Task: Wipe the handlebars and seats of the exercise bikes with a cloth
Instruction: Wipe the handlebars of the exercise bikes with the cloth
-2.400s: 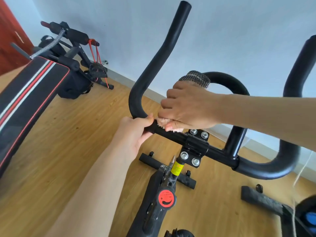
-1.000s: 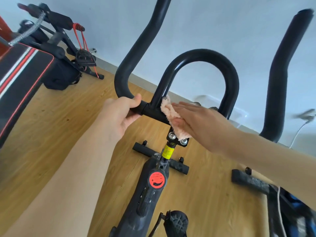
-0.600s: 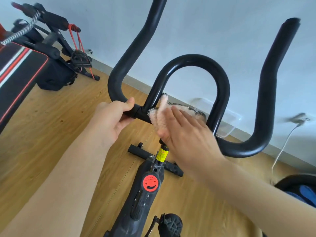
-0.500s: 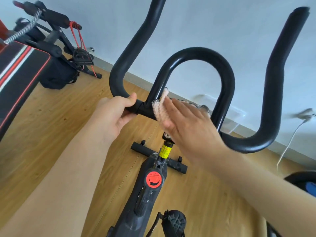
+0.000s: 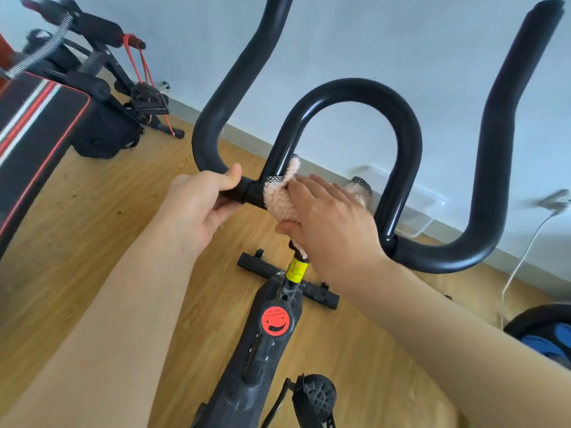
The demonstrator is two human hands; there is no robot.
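Observation:
The black handlebars (image 5: 355, 88) of an exercise bike fill the middle of the view, with a centre loop and two upswept outer grips. My left hand (image 5: 200, 202) is wrapped around the crossbar just left of the loop's base. My right hand (image 5: 327, 217) presses a fluffy pink cloth (image 5: 279, 199) flat against the crossbar and the foot of the loop's left leg. Part of the cloth hangs under my palm over the stem clamp. The bike's frame with a red knob (image 5: 275, 319) runs down below. No seat is in view.
A black padded bench with red and white stripes (image 5: 34, 125) stands at the left, with a black bag (image 5: 102, 131) and a folded machine with red bands (image 5: 139, 72) behind it. A clear plastic box (image 5: 417, 208) and a white cable (image 5: 525, 254) lie by the wall. A second machine's base (image 5: 543, 332) sits at right.
My right hand slid the cloth along the crossbar from the clamp area back toward the loop's left leg. My left hand kept its grip. The view shifted slightly.

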